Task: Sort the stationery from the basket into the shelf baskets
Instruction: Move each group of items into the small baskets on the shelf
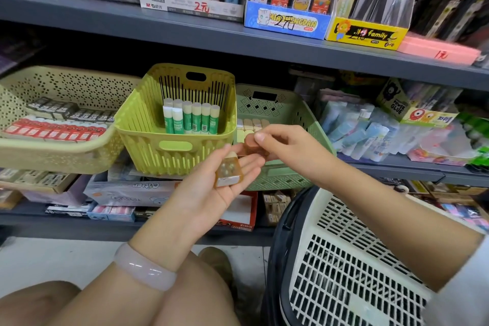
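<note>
- The small brown eraser (228,171) lay flat on the open left hand (211,188), in front of the lime basket (148,124).
- The right hand (288,151) pinched another brown piece (250,141) over the pale green basket (299,111).
- It looked light, small and a bit squishy, so pinching its sides should work.
- Box labels read "family" (366,34) and "POWER GLUE" (397,108).

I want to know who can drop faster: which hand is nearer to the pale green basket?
Right. The right hand is at the pale green basket, over its front rim. The left hand is lower, before its left front corner.
</note>
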{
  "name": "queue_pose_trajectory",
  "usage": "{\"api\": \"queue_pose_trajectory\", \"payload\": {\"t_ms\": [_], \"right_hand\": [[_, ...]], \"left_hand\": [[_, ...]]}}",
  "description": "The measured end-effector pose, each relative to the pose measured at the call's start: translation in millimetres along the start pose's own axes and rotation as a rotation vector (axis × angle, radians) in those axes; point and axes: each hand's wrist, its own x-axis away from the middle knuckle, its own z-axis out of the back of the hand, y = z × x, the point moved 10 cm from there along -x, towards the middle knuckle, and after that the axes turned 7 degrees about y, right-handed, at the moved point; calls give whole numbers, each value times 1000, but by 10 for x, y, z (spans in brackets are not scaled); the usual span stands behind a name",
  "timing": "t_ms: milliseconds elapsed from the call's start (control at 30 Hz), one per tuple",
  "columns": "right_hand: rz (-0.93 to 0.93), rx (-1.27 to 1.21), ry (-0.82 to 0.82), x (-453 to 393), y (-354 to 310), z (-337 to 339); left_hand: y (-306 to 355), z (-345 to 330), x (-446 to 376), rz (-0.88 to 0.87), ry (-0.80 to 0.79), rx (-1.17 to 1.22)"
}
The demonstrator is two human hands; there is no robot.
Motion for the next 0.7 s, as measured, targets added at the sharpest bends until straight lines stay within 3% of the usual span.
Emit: {"api": "queue_pose_trajectory", "payload": {"t_ms": [67, 233, 367, 500, 700], "right_hand": [[78, 172, -12, 3, -34, 21], [75, 311, 26, -60, 39, 187], [-190, 408, 237, -228, 443, 504], [-408, 649, 145, -345, 825, 468], [-510, 734, 38, -440, 1065, 279]], "left_hand": [[3, -8, -4, -20, -4, -42], [36, -18, -27, -55, 2, -86], [78, 61, -34, -87, 72, -170], [42, 132, -33, -79, 125, -371], [40, 222, -65, -110, 155, -443]]}}
